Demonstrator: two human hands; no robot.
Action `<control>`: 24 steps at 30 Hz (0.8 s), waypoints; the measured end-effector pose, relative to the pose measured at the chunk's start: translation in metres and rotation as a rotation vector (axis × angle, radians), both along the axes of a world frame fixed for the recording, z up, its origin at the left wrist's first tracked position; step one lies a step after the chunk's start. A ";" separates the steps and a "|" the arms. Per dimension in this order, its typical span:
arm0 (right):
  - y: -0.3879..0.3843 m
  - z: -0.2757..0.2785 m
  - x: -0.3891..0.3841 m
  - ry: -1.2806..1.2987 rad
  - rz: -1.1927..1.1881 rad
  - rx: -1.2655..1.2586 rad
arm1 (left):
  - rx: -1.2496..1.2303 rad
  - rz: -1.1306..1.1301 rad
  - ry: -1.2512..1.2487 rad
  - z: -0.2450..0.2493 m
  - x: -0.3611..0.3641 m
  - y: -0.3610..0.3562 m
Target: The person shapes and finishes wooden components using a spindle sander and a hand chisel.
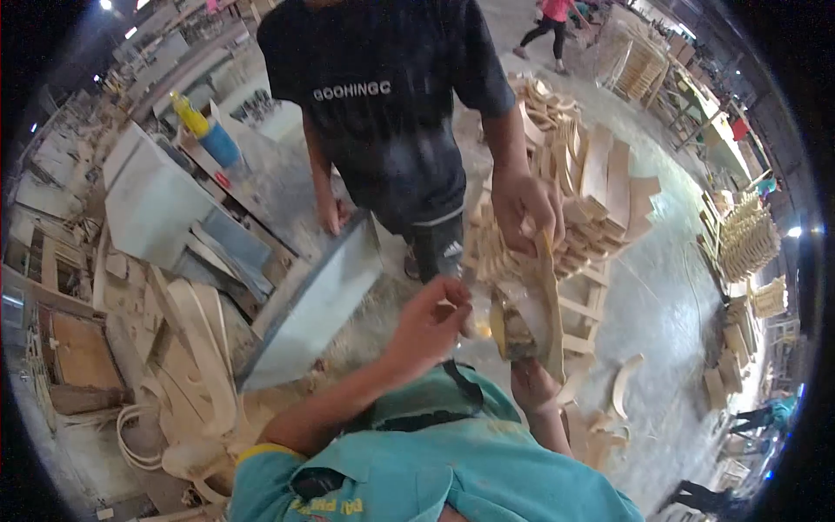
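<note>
My left hand (432,322) is raised in front of my chest, its fingers curled together near the thumb. Whatever it may hold is too small to make out. A long, thin tan piece (550,300), bent at its lower part, hangs upright to the right of it. My right forearm reaches up to the bottom of this piece; the right hand is mostly hidden behind it, its fingers out of sight. Across from me, a person in a black T-shirt (387,113) grips the top of the piece with one hand (529,209).
The other person's second hand rests on the edge of a grey panel (317,296). Stacked curved wooden parts (600,174) stand behind the tan piece. At left are a yellow and blue bottle (204,130) and curved boards (204,348). Another person (548,33) is farther back.
</note>
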State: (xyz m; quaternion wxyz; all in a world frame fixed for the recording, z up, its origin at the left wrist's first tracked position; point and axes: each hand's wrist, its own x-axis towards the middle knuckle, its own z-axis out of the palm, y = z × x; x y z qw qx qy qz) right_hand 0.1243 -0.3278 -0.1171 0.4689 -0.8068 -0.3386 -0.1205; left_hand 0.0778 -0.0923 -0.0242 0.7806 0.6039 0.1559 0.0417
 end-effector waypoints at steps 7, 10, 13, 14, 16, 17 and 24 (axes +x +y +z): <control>0.008 0.040 -0.010 -0.192 -0.041 -0.015 | -0.007 -0.043 -0.034 0.001 0.000 -0.003; 0.006 0.040 -0.015 -0.254 -0.057 0.003 | -0.014 -0.047 -0.010 0.000 -0.002 -0.005; 0.008 0.043 -0.019 -0.222 -0.061 0.028 | -0.031 -0.056 -0.067 -0.005 -0.003 -0.006; 0.006 0.036 -0.021 -0.115 -0.062 0.079 | -0.025 -0.051 -0.084 -0.003 -0.003 -0.005; 0.003 0.041 -0.024 -0.168 -0.026 0.053 | -0.023 -0.070 -0.069 -0.001 -0.004 -0.004; 0.003 0.036 -0.023 -0.191 -0.039 0.064 | -0.022 -0.075 -0.064 -0.001 -0.004 -0.006; 0.008 0.048 -0.027 -0.348 -0.091 0.010 | -0.047 -0.106 -0.087 -0.008 -0.005 -0.004</control>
